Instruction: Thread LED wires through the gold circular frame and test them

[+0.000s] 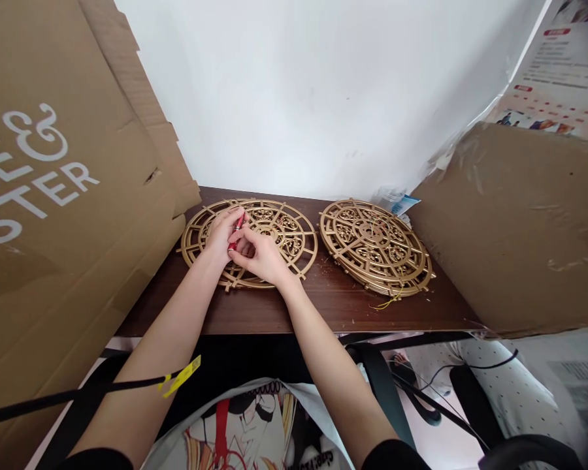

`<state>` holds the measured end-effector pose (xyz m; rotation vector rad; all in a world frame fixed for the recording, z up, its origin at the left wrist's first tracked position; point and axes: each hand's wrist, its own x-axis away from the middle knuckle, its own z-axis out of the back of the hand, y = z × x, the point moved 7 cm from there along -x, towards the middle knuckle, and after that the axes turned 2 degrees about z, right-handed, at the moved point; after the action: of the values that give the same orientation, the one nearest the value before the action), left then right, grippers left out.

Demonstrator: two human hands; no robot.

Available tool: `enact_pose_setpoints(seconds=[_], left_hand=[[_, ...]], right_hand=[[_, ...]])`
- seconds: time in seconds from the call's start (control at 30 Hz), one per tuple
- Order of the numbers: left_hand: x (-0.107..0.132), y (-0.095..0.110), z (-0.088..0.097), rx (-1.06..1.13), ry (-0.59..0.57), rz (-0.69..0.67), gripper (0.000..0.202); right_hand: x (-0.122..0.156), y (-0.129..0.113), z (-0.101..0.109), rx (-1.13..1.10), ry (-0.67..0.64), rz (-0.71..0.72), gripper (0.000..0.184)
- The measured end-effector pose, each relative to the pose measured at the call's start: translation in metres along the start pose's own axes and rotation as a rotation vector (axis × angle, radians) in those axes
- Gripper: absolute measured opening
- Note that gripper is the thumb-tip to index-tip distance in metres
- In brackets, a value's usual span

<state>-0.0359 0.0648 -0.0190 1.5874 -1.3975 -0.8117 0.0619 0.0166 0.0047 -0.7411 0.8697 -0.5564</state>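
My left hand (221, 234) is closed around a slim red object (238, 224) with a silvery part, whose exact kind I cannot make out. At its lower end, the thumb and fingers of my right hand (262, 256) pinch the same object. Both hands are over the left gold-coloured round openwork frame (304, 243), which has rings, spokes and scrollwork and lies flat on the table. Part of this frame is hidden by my hands and forearms.
A stack of similar gold frames (376, 241) lies on the brown table (274, 316) at right, with a yellow strand (388, 303) by its edge. Cardboard (78, 215) stands at left, more cardboard (514, 228) at right. A black cord (78, 393) crosses my left arm.
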Motion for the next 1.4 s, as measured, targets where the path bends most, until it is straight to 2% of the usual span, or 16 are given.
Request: enact_pose_setpoints(seconds=[0.47, 0.67, 0.93, 1.4], left_hand=[[0.0000, 0.0003, -0.0007, 0.021, 0.025, -0.038, 0.016], [-0.0023, 0.0012, -0.0061, 0.014, -0.051, -0.041, 0.018], [-0.0033, -0.0011, -0.0066, 0.061, -0.067, -0.015, 0.024], [-0.0051, -0.0024, -0.0067, 0.062, -0.108, -0.019, 0.024]], right_hand=[[0.0003, -0.0001, 0.0001, 0.103, 0.007, -0.001, 0.017], [0.0009, -0.0048, 0.0024, 0.225, 0.029, 0.056, 0.015], [0.0003, -0.0062, 0.0016, 0.239, 0.008, 0.095, 0.013], [0.0002, -0.0010, -0.0006, 0.243, -0.009, 0.058, 0.019]])
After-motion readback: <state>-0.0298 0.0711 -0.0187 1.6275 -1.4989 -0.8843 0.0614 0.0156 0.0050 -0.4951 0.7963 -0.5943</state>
